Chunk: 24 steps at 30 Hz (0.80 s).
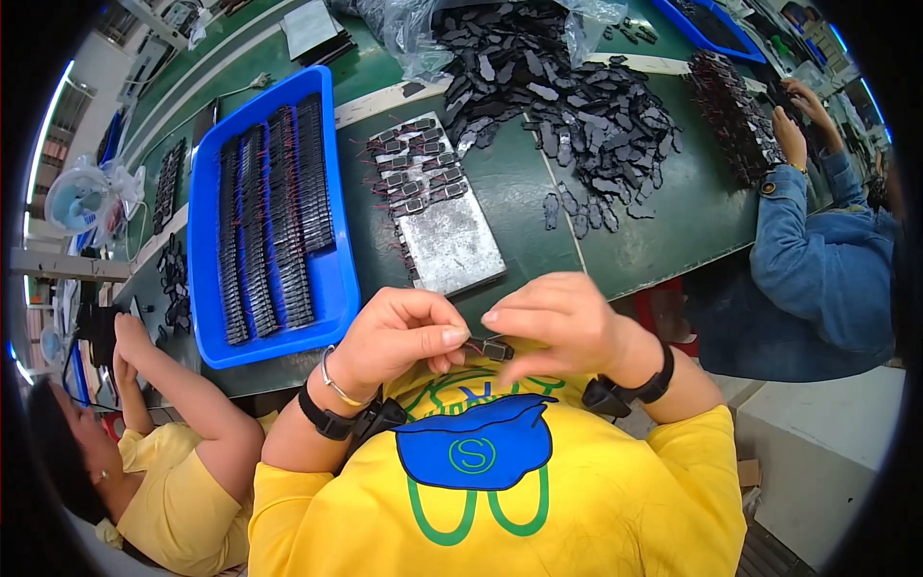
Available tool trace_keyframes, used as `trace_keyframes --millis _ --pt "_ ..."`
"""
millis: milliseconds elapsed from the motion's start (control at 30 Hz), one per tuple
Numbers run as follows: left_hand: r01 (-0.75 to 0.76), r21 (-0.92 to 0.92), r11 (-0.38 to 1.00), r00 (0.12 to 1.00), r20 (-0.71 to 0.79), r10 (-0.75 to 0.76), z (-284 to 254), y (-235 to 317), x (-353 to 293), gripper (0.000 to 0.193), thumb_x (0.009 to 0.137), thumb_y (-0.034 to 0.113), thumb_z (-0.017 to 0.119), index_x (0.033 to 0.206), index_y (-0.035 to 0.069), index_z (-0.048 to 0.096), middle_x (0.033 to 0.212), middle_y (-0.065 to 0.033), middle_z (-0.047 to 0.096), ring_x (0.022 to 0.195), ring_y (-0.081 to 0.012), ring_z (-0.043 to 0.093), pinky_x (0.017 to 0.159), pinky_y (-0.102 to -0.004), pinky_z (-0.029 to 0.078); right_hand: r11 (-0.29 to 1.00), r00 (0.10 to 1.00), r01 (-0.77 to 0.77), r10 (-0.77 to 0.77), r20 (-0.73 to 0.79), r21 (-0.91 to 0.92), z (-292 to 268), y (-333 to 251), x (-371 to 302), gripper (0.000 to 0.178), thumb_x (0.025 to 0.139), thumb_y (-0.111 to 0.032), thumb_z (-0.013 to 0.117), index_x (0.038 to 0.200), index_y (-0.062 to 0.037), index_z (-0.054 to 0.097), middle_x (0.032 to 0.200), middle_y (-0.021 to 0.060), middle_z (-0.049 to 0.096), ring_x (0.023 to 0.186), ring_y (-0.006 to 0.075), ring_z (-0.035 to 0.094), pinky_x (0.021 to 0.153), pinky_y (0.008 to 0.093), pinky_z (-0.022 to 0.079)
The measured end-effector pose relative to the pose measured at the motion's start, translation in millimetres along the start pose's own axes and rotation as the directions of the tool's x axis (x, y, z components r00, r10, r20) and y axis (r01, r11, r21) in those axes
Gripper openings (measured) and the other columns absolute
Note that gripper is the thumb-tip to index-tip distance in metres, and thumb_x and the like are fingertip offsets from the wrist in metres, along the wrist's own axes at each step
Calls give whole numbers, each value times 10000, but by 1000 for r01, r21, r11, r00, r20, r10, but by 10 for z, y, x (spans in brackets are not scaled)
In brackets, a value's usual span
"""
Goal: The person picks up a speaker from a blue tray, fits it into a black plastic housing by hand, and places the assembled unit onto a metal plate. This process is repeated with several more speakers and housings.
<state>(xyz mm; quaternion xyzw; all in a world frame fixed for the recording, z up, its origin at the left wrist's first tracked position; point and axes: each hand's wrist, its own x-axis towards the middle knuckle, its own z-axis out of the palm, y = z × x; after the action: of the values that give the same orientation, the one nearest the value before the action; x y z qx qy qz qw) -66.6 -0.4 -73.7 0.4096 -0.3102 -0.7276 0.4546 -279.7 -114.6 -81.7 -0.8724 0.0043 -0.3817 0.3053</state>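
Close in front of my yellow shirt, my left hand (413,332) pinches the wire end of a small black rectangular part with red wires (497,350). My right hand (562,322) is curved around the part's other side, thumb and fingers apart and slightly blurred; whether it touches the part cannot be made out. Just beyond my hands, a grey metal block (452,245) lies on the green table (534,255). Rows of similar black parts with red wires (418,163) sit on its far half, some along its left edge.
To the left stands a blue tray (346,288) with long rows of black parts. A heap of flat dark pieces (577,115) spreads at the far middle. Co-workers sit at left (192,433) and right (817,250). More wired parts (726,120) are stacked at right.
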Motion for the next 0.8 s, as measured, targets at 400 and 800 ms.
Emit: trace_keyframes --millis 400,800 --pt "-37 -46 998 998 41 38 -30 -46 -47 113 879 80 641 894 -31 656 757 -85 672 638 -101 632 576 -191 504 801 784 239 174 596 -548 -685 736 377 221 674 -67 651 895 -68 645 895 59 618 822 222 583 722 321 501" --pt "-26 -27 999 1000 9 26 -51 -57 -65 111 877 81 645 896 -27 659 755 -75 670 638 -96 628 571 -189 500 883 769 -113 368 522 -456 -541 741 426 100 768 -60 620 864 -33 629 819 101 599 756 307 609 688 383 503"
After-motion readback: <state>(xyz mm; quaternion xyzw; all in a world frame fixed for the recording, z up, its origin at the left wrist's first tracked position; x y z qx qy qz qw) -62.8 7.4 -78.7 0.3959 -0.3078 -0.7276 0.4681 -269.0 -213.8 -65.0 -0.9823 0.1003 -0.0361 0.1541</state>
